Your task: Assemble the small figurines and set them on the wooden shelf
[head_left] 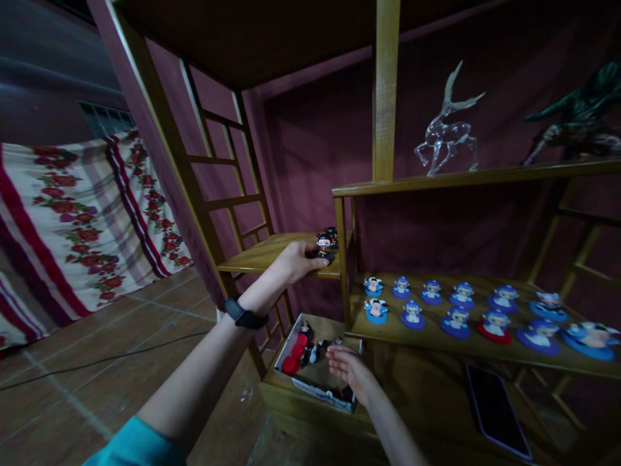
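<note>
My left hand (pixel 299 261) is closed on a small figurine (pixel 324 244) with black hair buns and dark clothes, near the right edge of the left shelf (pixel 262 254). Just behind it stands another dark figurine (pixel 332 233), partly hidden. Over the right part of a shallow cardboard box (pixel 317 390) hovers my right hand (pixel 350 369), its fingers stretched out and holding nothing. Inside the box lie several small figurines (pixel 313 353) and red round pieces (pixel 297 351). Whether my right fingertips touch anything in the box, I cannot tell.
Two rows of blue-hatted figurines (pixel 457 318) on round bases fill the right shelf (pixel 388 331). Above stand a clear deer figure (pixel 449 133) and a dark green figure (pixel 577 116). A phone (pixel 498 409) lies lower right. A wooden post (pixel 387 90) divides the shelves; a cable (pixel 107 356) crosses the floor.
</note>
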A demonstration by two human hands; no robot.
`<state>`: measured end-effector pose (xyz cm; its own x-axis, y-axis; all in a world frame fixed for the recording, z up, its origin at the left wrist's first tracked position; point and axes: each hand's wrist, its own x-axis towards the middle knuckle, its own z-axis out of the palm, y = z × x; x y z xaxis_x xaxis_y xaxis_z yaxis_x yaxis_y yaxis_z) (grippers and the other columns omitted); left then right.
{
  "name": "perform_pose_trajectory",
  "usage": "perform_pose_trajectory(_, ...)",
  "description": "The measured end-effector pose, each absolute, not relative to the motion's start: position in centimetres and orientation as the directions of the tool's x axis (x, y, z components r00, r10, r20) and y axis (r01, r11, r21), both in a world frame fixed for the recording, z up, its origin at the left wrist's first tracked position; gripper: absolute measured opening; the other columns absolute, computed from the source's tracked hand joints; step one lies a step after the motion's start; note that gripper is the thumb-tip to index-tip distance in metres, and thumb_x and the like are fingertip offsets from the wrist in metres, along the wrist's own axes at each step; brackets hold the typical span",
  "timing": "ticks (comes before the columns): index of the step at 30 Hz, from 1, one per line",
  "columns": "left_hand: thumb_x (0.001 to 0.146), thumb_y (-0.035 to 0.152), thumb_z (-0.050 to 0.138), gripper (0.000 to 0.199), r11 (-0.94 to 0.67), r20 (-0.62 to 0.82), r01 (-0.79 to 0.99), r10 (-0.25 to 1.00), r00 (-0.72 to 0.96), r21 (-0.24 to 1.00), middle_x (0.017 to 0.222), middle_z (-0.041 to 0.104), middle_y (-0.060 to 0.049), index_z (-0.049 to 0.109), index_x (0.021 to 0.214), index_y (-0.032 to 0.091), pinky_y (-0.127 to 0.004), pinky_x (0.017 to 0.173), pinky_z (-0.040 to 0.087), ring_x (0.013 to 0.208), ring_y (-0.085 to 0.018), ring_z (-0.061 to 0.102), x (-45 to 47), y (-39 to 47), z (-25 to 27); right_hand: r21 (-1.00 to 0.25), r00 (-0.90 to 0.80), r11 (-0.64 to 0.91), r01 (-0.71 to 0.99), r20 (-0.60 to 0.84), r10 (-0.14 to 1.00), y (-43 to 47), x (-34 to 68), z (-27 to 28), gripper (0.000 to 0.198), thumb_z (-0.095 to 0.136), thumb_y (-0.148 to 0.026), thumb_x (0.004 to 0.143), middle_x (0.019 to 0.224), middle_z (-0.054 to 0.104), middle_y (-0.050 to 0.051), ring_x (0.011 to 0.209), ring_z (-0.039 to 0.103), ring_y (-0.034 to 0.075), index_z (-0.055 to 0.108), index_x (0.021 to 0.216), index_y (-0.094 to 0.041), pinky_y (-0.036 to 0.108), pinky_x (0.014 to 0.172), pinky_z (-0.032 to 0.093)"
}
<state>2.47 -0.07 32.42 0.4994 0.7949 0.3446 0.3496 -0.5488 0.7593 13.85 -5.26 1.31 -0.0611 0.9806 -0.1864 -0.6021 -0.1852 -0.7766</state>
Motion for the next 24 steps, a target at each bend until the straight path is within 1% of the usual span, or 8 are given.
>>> perform_pose_trajectory(3, 0.058, 0.031, 0.071, 0.033, -0.539, 0.277, 0.366, 0.775, 0.568, 0.759, 0.076, 0.067, -0.002, 0.070, 0.084, 0.012, -0.024, 0.061, 0.043, 0.067, -0.014, 0.058, 2.48, -0.10, 32.88, -0.775, -0.056, -0.191, -0.602, -0.197, 0.979, -5.13, 13.94, 1.36, 0.029, 0.064, -0.028, 0.065, 0.093, 0.069, 0.009, 0.076, 0.063, 0.014, 0.064, 0.092, -0.016, 0.028, 0.072, 0.049)
perform_pose_trajectory(6, 0.057, 0.030, 0.072, 0.032, -0.526, 0.245, 0.337, 0.754, 0.609, 0.781, 0.075, 0.068, -0.002, 0.071, 0.083, 0.013, -0.024, 0.062, 0.044, 0.064, -0.013, 0.058, 2.44, -0.30, 33.29, -0.777, -0.048, -0.191, -0.600, -0.203, 0.978, -5.11, 13.85, 1.54, 0.029, 0.064, -0.027, 0.064, 0.092, 0.069, 0.009, 0.076, 0.064, 0.015, 0.064, 0.091, -0.016, 0.028, 0.072, 0.049)
perform_pose_trajectory(11, 0.057, 0.030, 0.072, 0.028, -0.537, 0.263, 0.322, 0.747, 0.610, 0.779, 0.072, 0.068, -0.002, 0.071, 0.080, 0.014, -0.025, 0.060, 0.044, 0.061, -0.013, 0.057, 2.29, -0.28, 33.26, -0.775, -0.046, -0.182, -0.604, -0.194, 0.980, -5.21, 13.62, 1.97, 0.029, 0.065, -0.028, 0.064, 0.090, 0.069, 0.008, 0.076, 0.064, 0.015, 0.064, 0.090, -0.017, 0.029, 0.072, 0.049)
perform_pose_trajectory(18, 0.056, 0.033, 0.071, 0.025, -0.577, 0.309, 0.357, 0.753, 0.581, 0.735, 0.065, 0.065, 0.000, 0.070, 0.073, 0.014, -0.021, 0.054, 0.041, 0.056, -0.011, 0.054, 1.95, -0.28, 33.11, -0.779, -0.041, -0.180, -0.600, -0.195, 0.980, -5.22, 13.77, 2.15, 0.028, 0.066, -0.029, 0.063, 0.091, 0.069, 0.007, 0.074, 0.064, 0.014, 0.064, 0.088, -0.017, 0.028, 0.071, 0.049)
perform_pose_trajectory(21, 0.057, 0.033, 0.070, 0.026, -0.578, 0.292, 0.370, 0.748, 0.596, 0.728, 0.063, 0.064, 0.001, 0.071, 0.073, 0.014, -0.021, 0.054, 0.040, 0.055, -0.010, 0.053, 1.90, -0.32, 33.18, -0.777, -0.040, -0.171, -0.606, -0.185, 0.982, -5.20, 13.79, 2.00, 0.028, 0.066, -0.030, 0.063, 0.090, 0.069, 0.007, 0.074, 0.064, 0.014, 0.064, 0.088, -0.017, 0.028, 0.071, 0.049)
perform_pose_trajectory(24, 0.058, 0.034, 0.069, 0.028, -0.580, 0.283, 0.383, 0.748, 0.601, 0.719, 0.065, 0.064, 0.001, 0.070, 0.077, 0.013, -0.022, 0.057, 0.042, 0.057, -0.011, 0.054, 1.83, -0.30, 33.17, -0.778, -0.044, -0.172, -0.604, -0.182, 0.982, -5.15, 13.79, 1.95, 0.028, 0.065, -0.030, 0.064, 0.090, 0.069, 0.007, 0.075, 0.064, 0.014, 0.064, 0.089, -0.017, 0.028, 0.072, 0.049)
